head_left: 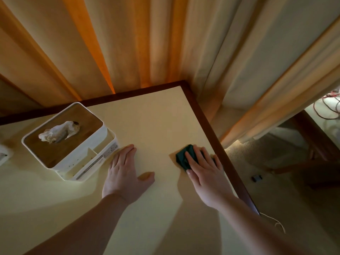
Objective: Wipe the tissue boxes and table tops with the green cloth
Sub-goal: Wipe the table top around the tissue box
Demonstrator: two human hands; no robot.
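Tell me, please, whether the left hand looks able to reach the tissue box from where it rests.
Probably yes: the left hand lies flat on the table top right beside the tissue box, with nothing between them.

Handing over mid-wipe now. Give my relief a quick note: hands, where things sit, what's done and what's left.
Left hand: flat on the table top, fingers straight, beside the tissue box.
Right hand: pressing the green cloth flat near the table's right edge.
Tissue box: far left part of the table, a tissue sticking out of its lid.
Done: cannot tell which areas are wiped.
Left: finish the table top, then wipe the box.
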